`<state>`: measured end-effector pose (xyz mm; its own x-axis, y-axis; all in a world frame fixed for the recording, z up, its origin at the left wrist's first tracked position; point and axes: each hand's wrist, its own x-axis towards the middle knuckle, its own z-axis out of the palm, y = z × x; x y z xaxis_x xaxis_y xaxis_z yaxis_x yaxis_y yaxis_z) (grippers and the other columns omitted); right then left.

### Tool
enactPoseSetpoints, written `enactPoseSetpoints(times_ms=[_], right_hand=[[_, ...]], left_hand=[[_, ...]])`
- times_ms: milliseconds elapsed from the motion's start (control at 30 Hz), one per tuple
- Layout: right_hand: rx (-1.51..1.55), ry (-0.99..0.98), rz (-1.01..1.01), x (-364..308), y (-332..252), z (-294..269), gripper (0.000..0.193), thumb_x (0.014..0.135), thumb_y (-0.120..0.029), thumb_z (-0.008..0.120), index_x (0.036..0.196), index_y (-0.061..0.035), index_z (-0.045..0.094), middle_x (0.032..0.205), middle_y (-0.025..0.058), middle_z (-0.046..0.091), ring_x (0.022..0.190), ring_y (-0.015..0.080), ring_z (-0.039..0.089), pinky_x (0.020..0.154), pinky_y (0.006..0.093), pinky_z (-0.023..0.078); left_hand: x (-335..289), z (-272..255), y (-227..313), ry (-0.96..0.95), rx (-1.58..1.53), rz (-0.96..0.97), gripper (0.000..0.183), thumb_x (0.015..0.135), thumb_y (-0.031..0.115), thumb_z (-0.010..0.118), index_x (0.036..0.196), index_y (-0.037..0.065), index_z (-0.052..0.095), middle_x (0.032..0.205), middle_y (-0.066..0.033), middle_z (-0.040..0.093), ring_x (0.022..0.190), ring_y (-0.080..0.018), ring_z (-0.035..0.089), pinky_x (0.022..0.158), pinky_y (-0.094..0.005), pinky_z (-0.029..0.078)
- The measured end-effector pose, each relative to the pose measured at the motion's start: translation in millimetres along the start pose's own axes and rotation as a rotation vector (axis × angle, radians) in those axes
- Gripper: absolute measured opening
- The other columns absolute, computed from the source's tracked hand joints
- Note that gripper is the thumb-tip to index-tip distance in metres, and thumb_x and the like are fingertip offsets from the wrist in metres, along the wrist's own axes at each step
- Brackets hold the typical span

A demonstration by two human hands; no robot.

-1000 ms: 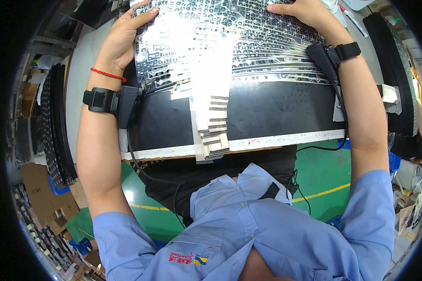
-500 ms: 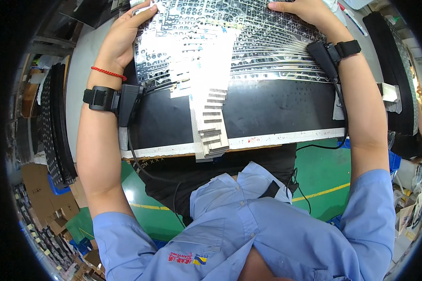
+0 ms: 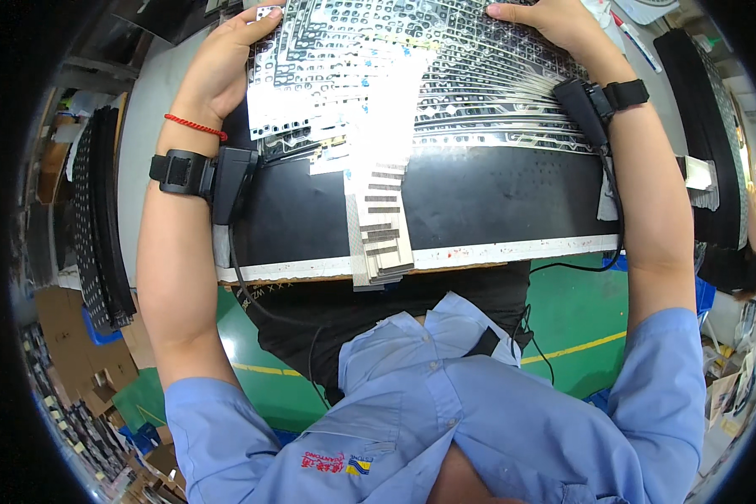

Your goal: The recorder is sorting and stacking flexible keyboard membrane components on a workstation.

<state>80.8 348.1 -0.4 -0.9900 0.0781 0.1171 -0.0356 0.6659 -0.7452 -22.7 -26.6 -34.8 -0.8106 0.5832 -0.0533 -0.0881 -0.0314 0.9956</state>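
A thick stack of keyboard membrane sheets (image 3: 479,76), clear with black and silver printed circuits, lies fanned out over the far part of the black work mat (image 3: 496,189). Their white ribbon tails (image 3: 382,197) overlap in steps and hang toward me past the table's front edge. My left hand (image 3: 225,63) grips the stack's far left edge, thumb on top, other fingers partly cut off by the picture's upper rim. At the far right, my right hand (image 3: 567,29) holds the stack with its thumb over the edge; its remaining fingers are hidden. Glare washes out the middle of the sheets.
Both wrists carry black strapped devices (image 3: 235,181) with cables running down past the white table edge (image 3: 496,249). A pen (image 3: 638,42) lies at the far right. Black dotted material (image 3: 101,218) stands at the left, with similar material (image 3: 710,134) at the right.
The left part of the sheets has shifted slightly right and its lower edges have spread differently. Both hands keep their hold, moving only a little.
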Motion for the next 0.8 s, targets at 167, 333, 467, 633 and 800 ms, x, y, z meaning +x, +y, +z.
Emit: enactPoseSetpoints(times_ms=[167,333,467,633,800], right_hand=[[-0.026,-0.017,-0.005,-1.6,-8.5,4.0,0.028,0.075,-0.016,0.084,0.091,0.0,0.068,0.081,0.0056,0.068,0.073,0.0132,0.061,0.069,0.0288,0.049],[-0.074,-0.022,-0.007,0.6,2.4,-1.9,0.028,0.076,-0.018,0.084,0.09,-0.0001,0.067,0.079,0.0049,0.067,0.072,0.0126,0.06,0.067,0.0284,0.048],[-0.059,-0.023,0.019,0.8,-0.7,-2.5,0.028,0.076,-0.018,0.083,0.09,-0.0003,0.068,0.078,0.0042,0.067,0.07,0.0119,0.059,0.067,0.0282,0.047],[-0.053,-0.03,0.019,1.7,4.5,-5.1,0.025,0.076,-0.016,0.083,0.089,-0.0006,0.067,0.078,0.0042,0.067,0.069,0.0116,0.059,0.066,0.0273,0.047],[0.089,-0.06,0.018,4.1,14.1,-8.1,0.019,0.078,-0.01,0.081,0.088,-0.0012,0.068,0.079,0.0041,0.068,0.07,0.0109,0.061,0.065,0.0264,0.048]], left_hand=[[-3.8,-4.1,2.6,0.007,-0.05,-0.014,0.039,0.101,0.017,0.052,0.135,0.0,0.052,0.123,-0.0122,0.065,0.109,-0.0157,0.065,0.094,-0.0267,0.053],[-3.4,2.6,2.7,-0.023,0.091,0.072,0.041,0.098,0.015,0.057,0.136,-0.001,0.051,0.125,-0.0129,0.064,0.111,-0.0172,0.064,0.095,-0.0269,0.052],[-2.6,-0.9,3.0,-0.055,-0.049,0.02,0.044,0.098,0.016,0.058,0.137,-0.002,0.05,0.126,-0.0127,0.063,0.111,-0.0165,0.064,0.095,-0.0258,0.051],[-7.2,5.6,7.5,-0.065,-0.02,0.058,0.044,0.098,0.015,0.057,0.138,-0.001,0.05,0.128,-0.0133,0.062,0.113,-0.0168,0.063,0.097,-0.0276,0.051],[-2.3,4.7,4.9,-0.02,-0.043,0.054,0.044,0.099,0.016,0.056,0.139,-0.001,0.048,0.129,-0.0124,0.062,0.114,-0.0165,0.062,0.099,-0.0277,0.05]])
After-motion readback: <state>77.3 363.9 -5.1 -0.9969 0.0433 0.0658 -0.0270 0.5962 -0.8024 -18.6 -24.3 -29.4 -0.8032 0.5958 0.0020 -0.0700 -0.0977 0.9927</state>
